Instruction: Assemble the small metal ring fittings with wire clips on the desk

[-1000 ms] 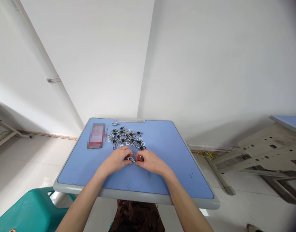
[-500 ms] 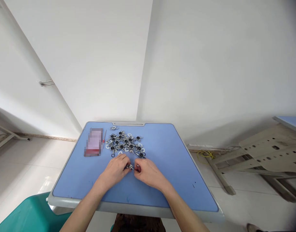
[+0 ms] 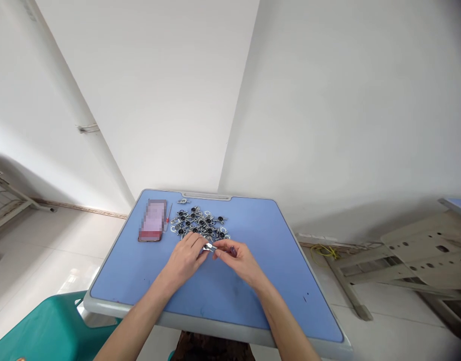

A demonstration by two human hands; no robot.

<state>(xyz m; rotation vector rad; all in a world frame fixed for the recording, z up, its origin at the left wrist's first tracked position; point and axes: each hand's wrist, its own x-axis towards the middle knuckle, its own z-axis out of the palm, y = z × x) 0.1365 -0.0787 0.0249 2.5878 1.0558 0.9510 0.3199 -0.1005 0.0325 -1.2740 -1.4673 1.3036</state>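
My left hand (image 3: 186,255) is closed, with thumb and fingertips pinching one end of a small shiny metal fitting (image 3: 210,247). My right hand (image 3: 236,258) is closed as well, its fingertips on the right end of the same fitting. A small dark purplish item (image 3: 233,250) shows between the right hand's curled fingers; its kind cannot be made out. Just beyond both hands lies a loose pile of metal fittings (image 3: 201,222) with round black discs and flat plates. My left fingers hide the pile's near edge.
A blue desk (image 3: 268,271) with a pale rim carries everything. At its left lie a pixelated phone-like rectangle (image 3: 153,219) and a thin tool with a red part (image 3: 168,220). One fitting (image 3: 184,201) lies apart at the back. A green stool (image 3: 53,326) stands lower left.
Both hands have risen slightly toward the pile, and the fitting between them shows more plainly. My right fingers have opened out somewhat from a tighter curl. The camera view has shifted a little.
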